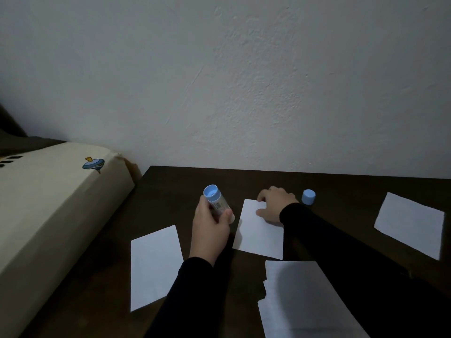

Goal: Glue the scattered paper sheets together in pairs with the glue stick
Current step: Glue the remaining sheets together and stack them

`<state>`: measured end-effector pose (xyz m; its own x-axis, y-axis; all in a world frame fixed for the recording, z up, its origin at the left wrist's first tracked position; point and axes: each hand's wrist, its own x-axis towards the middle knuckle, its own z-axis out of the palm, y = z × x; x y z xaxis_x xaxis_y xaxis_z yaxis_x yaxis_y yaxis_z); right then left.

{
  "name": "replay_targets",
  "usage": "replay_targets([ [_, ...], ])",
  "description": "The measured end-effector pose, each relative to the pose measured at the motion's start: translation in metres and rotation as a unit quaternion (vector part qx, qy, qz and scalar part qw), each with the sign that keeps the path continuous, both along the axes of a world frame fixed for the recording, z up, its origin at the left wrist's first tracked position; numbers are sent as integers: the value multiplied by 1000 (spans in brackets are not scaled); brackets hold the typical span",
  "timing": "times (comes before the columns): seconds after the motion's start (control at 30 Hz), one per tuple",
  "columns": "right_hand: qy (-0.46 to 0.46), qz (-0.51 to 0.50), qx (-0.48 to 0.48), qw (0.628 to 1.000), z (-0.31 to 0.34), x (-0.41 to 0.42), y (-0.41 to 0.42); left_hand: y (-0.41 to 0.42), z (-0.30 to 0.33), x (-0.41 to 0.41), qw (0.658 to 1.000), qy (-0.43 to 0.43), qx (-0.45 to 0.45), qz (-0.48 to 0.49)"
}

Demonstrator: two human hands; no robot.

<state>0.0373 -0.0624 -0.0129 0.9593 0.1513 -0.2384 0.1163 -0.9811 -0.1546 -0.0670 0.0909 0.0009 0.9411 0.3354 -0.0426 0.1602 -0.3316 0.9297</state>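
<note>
The left hand (210, 226) gripped the glue stick (216, 200). The right hand (275, 205) pressed relaxed fingers on the middle paper sheet (258, 234), its cap (308, 197) standing nearby.

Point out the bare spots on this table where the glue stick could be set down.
Bare table runs along the wall, behind the cap, and between the cap and the right sheet. A narrower strip lies between the left sheet and the box. The front is crowded with the paper stack and both sleeves.

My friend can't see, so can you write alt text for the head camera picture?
The left hand grips an uncapped glue stick while the right hand presses a paper sheet on a dark table. Its blue cap stands nearby.
</note>
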Motion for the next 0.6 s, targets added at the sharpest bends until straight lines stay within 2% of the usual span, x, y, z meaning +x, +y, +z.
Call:
replay_targets([
  [0.2, 32, -70, 61, 995, -4, 2, 3, 1, -1, -1, 1000, -5, -12, -11],
  [0.43, 99, -103, 12, 990, 0, 1, 3, 1, -1, -3, 1000, -16, -7, -26],
  [0.53, 77, -111, -5, 991, -3, -1, 2, 1, -1, -2, 999, -24, -9, -26],
  [0.6, 44, -120, 33, 991, -1, -7, -4, 0, 1, -3, 999, -27, -15, -26],
])
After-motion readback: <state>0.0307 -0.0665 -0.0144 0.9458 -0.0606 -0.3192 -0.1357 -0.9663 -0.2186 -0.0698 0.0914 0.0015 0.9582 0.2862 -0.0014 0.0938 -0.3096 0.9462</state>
